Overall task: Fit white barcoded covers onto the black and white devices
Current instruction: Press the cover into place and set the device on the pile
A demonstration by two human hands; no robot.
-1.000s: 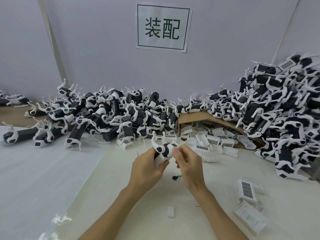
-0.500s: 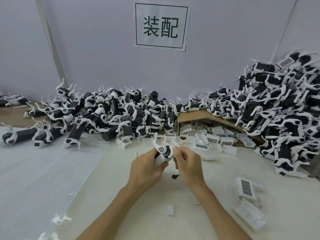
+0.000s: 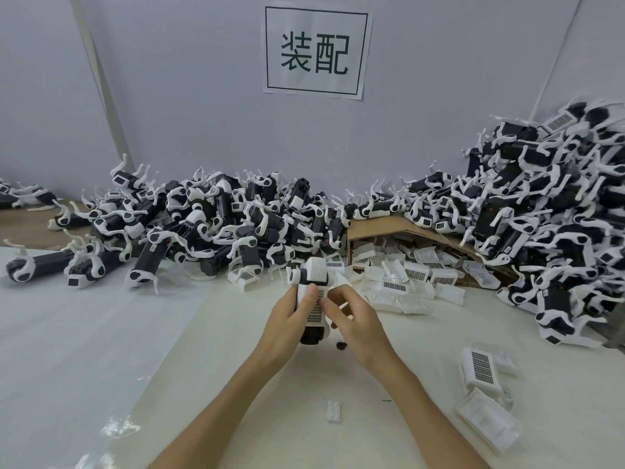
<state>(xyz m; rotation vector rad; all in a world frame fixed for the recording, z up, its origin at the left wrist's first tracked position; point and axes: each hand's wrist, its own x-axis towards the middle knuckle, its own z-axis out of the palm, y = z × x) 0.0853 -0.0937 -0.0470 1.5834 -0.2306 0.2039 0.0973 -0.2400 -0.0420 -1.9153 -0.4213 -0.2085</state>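
Note:
I hold one black and white device upright above the middle of the table. My left hand grips its body from the left, thumb lying across the white barcoded cover on its near face. My right hand holds the device from the right, fingers curled at the cover's edge. Loose white barcoded covers spill from a cardboard box just behind. Two more covers lie at the right front.
Heaps of black and white devices fill the back left and the right side. A small white part and a small black piece lie on the table near my arms. A paper sign hangs on the wall.
The device has been turned in my hands, so the barcoded cover now faces me. My left thumb has come onto the cover and both hands have shifted slightly.

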